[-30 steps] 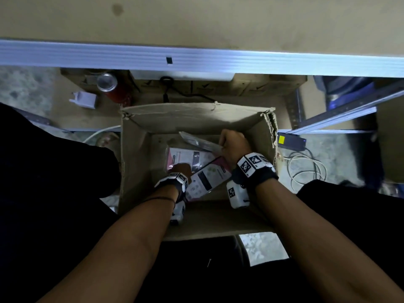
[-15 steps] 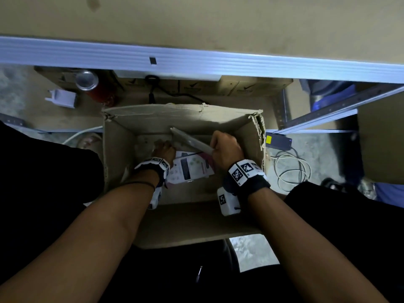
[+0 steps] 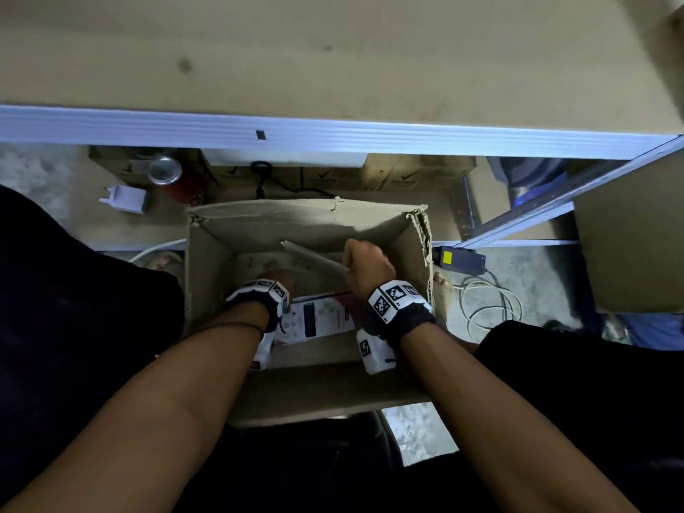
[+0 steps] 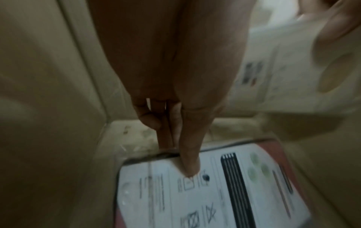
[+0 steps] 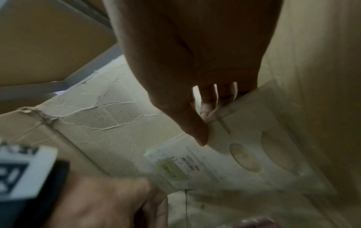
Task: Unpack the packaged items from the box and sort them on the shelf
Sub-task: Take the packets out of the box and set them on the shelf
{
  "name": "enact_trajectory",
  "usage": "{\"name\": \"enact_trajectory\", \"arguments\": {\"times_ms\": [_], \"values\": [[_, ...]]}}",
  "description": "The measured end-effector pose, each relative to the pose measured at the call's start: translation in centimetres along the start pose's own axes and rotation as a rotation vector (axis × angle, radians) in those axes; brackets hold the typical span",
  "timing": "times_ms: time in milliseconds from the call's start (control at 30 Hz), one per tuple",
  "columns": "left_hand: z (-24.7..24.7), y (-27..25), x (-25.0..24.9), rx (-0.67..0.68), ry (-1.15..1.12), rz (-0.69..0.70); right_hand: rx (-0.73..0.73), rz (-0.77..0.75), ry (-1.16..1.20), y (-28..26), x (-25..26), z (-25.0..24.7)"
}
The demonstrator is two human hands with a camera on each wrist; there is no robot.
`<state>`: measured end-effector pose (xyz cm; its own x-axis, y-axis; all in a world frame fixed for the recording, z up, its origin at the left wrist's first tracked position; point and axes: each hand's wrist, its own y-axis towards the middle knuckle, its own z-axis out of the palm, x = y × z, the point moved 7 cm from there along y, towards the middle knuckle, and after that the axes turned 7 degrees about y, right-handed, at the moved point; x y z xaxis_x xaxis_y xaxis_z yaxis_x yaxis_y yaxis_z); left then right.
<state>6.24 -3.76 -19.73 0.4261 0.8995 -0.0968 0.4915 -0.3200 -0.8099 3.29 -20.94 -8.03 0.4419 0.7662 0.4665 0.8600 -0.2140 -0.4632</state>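
Note:
An open cardboard box [image 3: 207,275] stands on the floor between my knees, below the shelf [image 3: 333,50]. My left hand [image 3: 277,280] reaches to its bottom. In the left wrist view the left hand [image 4: 181,154] pinches the far edge of a white and red packet [image 4: 234,192], thumb on top and fingers under it. That packet [image 3: 320,320] lies flat near the front wall. My right hand [image 3: 357,261] holds a flat clear pack [image 3: 314,255] tilted above the box floor. The right wrist view shows thumb and fingers of the right hand [image 5: 204,123] pinching the clear pack [image 5: 254,154] at its corner.
The shelf's metal front rail [image 3: 333,131] runs across above the box. Beneath it sit a red can [image 3: 170,175], a white plug [image 3: 124,198] and brown cartons [image 3: 407,177]. A black power brick [image 3: 460,259] and coiled white cable [image 3: 488,309] lie to the box's right.
My left hand moved further back in the box and took the packet by its edge; the packet swung flat toward the front wall. The right hand kept hold of the clear pack.

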Motion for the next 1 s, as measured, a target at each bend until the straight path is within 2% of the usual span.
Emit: {"name": "enact_trajectory", "arguments": {"times_ms": [133, 267, 400, 567, 1000], "values": [[-2.7, -2.9, -1.9, -0.002, 0.045, 0.011, -0.031, -0.078, -0.096, -0.8, 1.8, -1.5], [-6.4, -6.6, -4.9, -0.214, 0.076, 0.19, -0.035, -0.18, -0.187, -2.1, 3.8, -3.7], [-8.4, -10.0, -5.5, -0.248, 0.089, 0.205, -0.036, -0.197, -0.187, -4.0, 4.7, -5.8], [-11.3, -14.5, -6.1, -0.395, 0.077, 0.229, -0.096, -0.247, -0.185, -6.9, 5.8, -8.9], [-21.3, -31.9, -6.9, -0.727, 0.056, 0.371, -0.312, -0.382, -0.253, -16.1, 11.5, -20.1]]}}
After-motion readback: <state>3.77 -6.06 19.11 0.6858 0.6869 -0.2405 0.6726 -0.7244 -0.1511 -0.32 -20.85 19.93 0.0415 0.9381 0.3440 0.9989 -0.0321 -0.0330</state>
